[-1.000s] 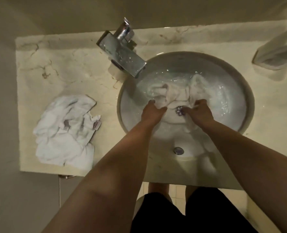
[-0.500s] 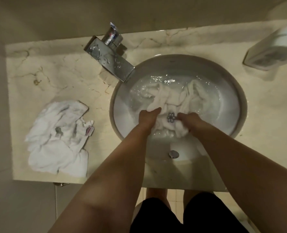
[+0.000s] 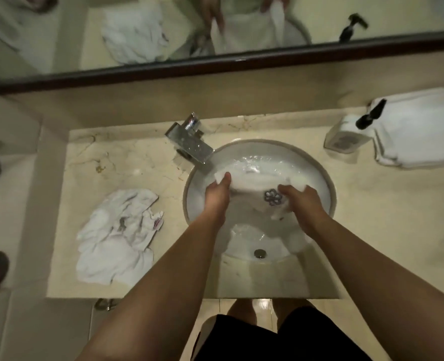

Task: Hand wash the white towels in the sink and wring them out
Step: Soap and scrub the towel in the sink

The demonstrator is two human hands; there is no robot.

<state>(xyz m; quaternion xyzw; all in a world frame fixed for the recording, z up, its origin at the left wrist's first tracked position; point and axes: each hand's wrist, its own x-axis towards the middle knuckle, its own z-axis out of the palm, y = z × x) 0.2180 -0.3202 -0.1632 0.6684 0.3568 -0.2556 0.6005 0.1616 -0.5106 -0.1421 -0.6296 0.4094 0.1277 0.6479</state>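
— What's different from a second ago?

— The towel (image 3: 254, 178) was bunched between both fists down in the water. Now it is pulled wide across the sink (image 3: 327, 183), with the left hand (image 3: 217, 194) pinching its far-left corner and the right hand (image 3: 303, 201) gripping the right end, near the flower mark (image 3: 273, 197).

— So the scrubbing is over?

— Probably paused. I'd judge it is being opened out to rinse or check before wringing.

— And the others?

— A crumpled pile of towels (image 3: 116, 235) lies on the counter (image 3: 137, 157), left of the sink, near the tap (image 3: 189, 142).

Dim, soft, warped at edges
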